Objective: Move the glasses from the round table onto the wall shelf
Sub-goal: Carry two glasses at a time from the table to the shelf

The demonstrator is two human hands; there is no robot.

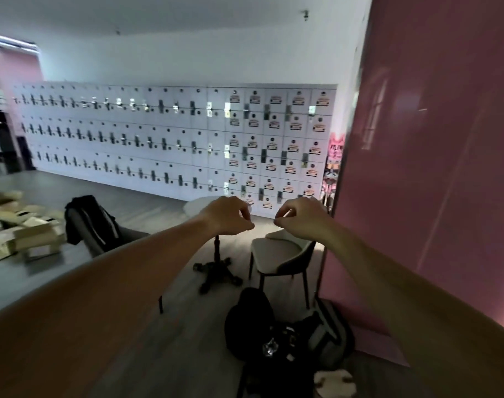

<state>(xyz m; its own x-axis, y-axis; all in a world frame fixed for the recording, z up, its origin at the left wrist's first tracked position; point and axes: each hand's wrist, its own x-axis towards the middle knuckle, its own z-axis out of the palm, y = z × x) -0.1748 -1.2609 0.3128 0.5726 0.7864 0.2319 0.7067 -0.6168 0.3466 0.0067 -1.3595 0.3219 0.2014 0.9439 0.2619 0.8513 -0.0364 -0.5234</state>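
Note:
Both my arms reach forward at chest height. My left hand (227,215) is curled with thumb and fingers pinched around a small clear glass (247,211), visible only as a pale glint. My right hand (301,218) is curled the same way around a second clear glass (283,215), also faint. Behind my left hand stands the white round table (194,206) on a black pedestal foot (216,272); most of its top is hidden by that hand. No wall shelf is in view.
A beige chair (279,254) stands right of the table, and a chair draped with a dark jacket (92,219) stands left. Black bags (273,331) lie on the floor near me. A pink wall (431,168) rises on the right, white lockers (173,139) run along the back, and cardboard boxes (18,228) sit far left.

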